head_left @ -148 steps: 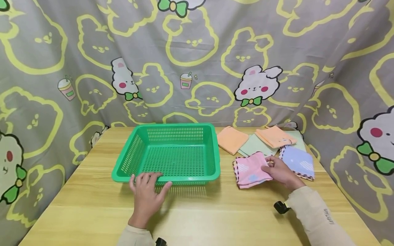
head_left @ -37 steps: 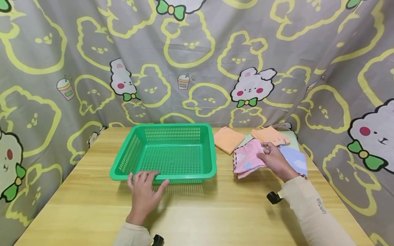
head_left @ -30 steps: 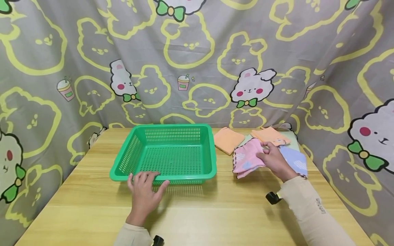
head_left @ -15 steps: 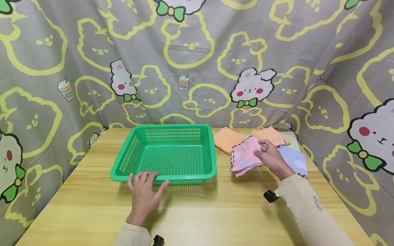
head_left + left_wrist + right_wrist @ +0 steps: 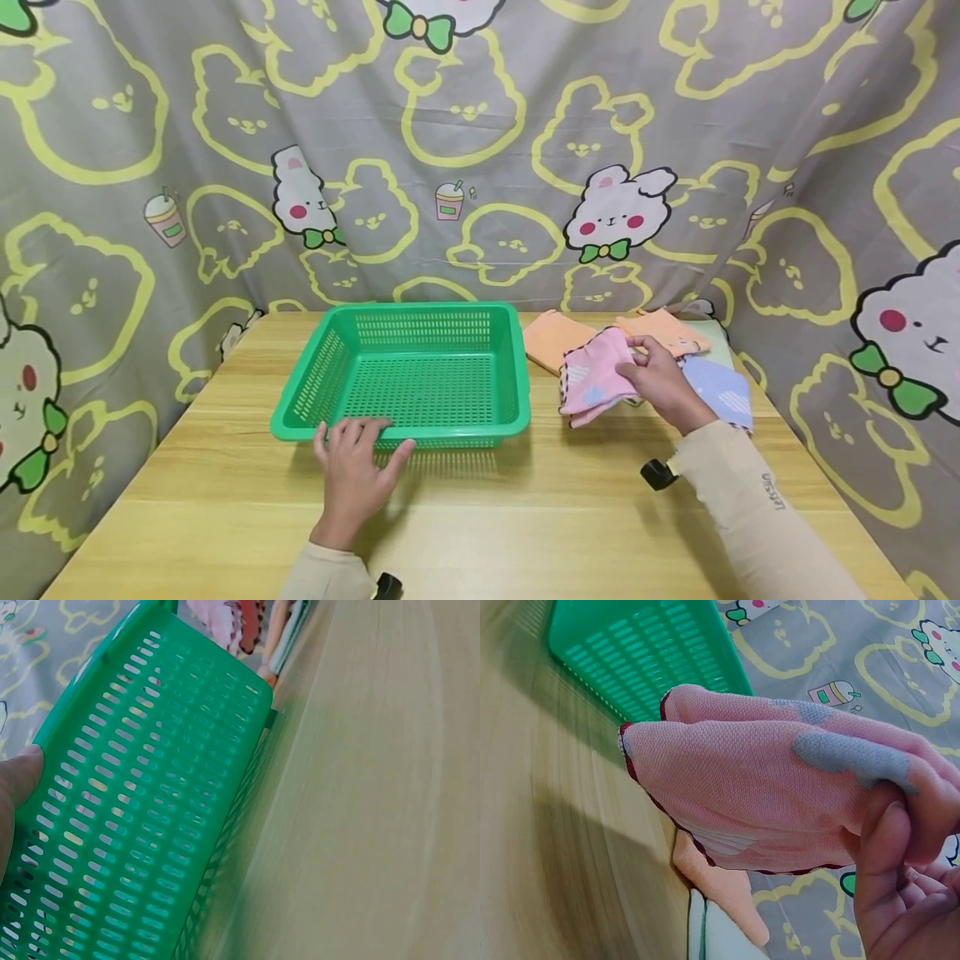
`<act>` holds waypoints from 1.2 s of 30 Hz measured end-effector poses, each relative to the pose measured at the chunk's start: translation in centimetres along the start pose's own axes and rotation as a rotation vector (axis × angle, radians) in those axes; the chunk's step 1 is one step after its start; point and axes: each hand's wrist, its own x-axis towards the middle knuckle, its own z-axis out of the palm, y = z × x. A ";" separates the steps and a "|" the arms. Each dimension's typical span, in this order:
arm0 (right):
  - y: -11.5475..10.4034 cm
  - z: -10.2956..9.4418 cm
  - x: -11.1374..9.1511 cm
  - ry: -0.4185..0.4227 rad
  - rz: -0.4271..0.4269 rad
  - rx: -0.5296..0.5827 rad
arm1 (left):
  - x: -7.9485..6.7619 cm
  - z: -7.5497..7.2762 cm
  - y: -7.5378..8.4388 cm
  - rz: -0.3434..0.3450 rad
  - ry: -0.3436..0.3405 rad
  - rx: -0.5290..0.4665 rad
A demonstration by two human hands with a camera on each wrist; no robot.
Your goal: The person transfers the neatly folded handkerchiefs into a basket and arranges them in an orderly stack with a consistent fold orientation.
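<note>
My right hand (image 5: 663, 383) pinches a folded pink cloth (image 5: 596, 375) with a dark checked edge, thumb on one face, just above the table. In the right wrist view this pink cloth (image 5: 727, 772) hangs in loose folds, grey-blue patches on top. My left hand (image 5: 356, 475) holds the front rim of a green plastic basket (image 5: 405, 432), fingers over the rim and thumb outside it; the left wrist view shows only the thumb (image 5: 21, 774) beside the slotted wall. No cloth lies in the basket. Behind my right hand lies a folded blue cloth (image 5: 723, 392).
Two folded orange cloths, one on the left (image 5: 555, 340) and one on the right (image 5: 663, 327), lie right of the basket. A pale green cloth (image 5: 720, 342) shows behind them. A patterned grey curtain (image 5: 480, 150) hangs behind the wooden table (image 5: 495, 533).
My right hand has lifted the pink cloth off the table and brought it slightly left and toward the back. My left hand stays on the basket's rim.
</note>
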 end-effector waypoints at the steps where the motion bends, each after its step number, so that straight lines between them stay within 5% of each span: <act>1: 0.0 0.0 0.0 -0.001 0.000 0.003 | 0.0 0.0 0.0 -0.001 -0.004 0.002; 17: 0.1 1.1 -0.6 -0.043 0.021 0.031 | -1.2 -0.4 0.1 -0.011 -0.021 0.005; 24: -1.1 0.4 0.1 -0.009 -0.035 0.043 | 0.2 0.0 0.0 -0.001 -0.021 -0.003; 36: -2.0 0.7 0.5 0.019 -0.028 0.066 | 0.1 0.0 -0.1 -0.002 -0.012 0.000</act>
